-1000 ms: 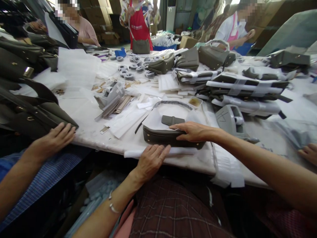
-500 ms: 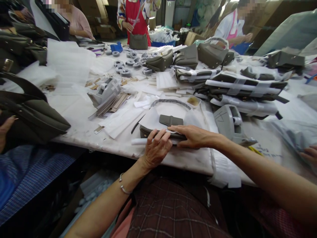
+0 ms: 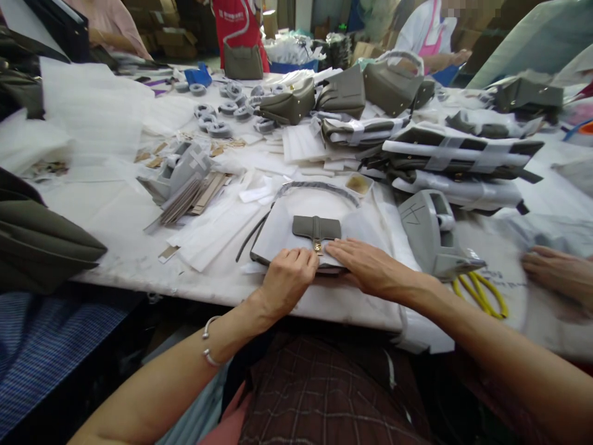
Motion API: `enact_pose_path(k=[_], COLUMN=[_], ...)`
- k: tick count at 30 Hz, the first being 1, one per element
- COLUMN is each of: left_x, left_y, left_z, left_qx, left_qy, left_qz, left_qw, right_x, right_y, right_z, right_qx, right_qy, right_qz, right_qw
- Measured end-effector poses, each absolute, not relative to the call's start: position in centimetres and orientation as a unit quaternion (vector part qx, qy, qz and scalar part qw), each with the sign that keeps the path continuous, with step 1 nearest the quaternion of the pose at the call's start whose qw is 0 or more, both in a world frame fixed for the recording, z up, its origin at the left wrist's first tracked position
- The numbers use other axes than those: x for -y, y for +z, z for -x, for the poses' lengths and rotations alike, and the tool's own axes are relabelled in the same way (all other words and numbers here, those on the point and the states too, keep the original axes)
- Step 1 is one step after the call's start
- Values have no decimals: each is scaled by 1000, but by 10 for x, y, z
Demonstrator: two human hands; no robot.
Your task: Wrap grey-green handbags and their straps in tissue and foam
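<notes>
An olive-grey handbag lies at the table's near edge, its front partly covered by a white protective sheet. Its handle is wrapped and arches away from me. A gold clasp shows at the end of the flap's strap. Just left of the clasp, my left hand has its fingers curled together on the bag's front edge. My right hand rests on the bag to the right of the clasp, fingers stretched out and fairly flat. The bag's lower edge is partly hidden by both hands.
A grey tape dispenser and yellow-handled scissors are on the right. Wrapped bags are stacked behind them. Cardboard strips and another dispenser lie left. A co-worker's hand is at far right.
The bag's front now lies flatter, and the gold clasp has come into sight between my hands. My left fingers have drawn together near it; my right hand has shifted slightly.
</notes>
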State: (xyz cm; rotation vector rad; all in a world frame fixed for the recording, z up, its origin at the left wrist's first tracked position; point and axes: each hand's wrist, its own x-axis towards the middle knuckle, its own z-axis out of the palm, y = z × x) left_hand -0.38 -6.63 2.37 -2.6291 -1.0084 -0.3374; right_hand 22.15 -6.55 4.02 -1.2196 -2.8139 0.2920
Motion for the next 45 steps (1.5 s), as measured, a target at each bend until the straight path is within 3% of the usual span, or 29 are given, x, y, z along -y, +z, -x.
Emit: enact_pose_path(k=[5, 8, 18, 29, 38, 45], left_x=[77, 85, 72, 49, 45, 59], left_y=[-10, -16, 2, 38, 18, 27], left_z=[15, 20, 16, 84, 75, 51], left_qx=[331, 330, 270, 279, 341, 324], left_qy=[-193, -179, -97, -127, -156, -135], left_qz=[901, 906, 938, 944, 925, 925], left_qw=[200, 195, 197, 123, 65, 145], right_x=[76, 86, 90, 89, 79, 82], right_y=[28, 17, 16, 19, 46, 39], right_z=[-225, -223, -205, -191, -189, -186], right_qx=[916, 911, 882, 855, 884, 887], right_qy=[10, -21, -30, -3, -1, -33], right_qz=[400, 408, 463, 509, 467, 461], right_qw=[31, 55, 78, 97, -27, -6])
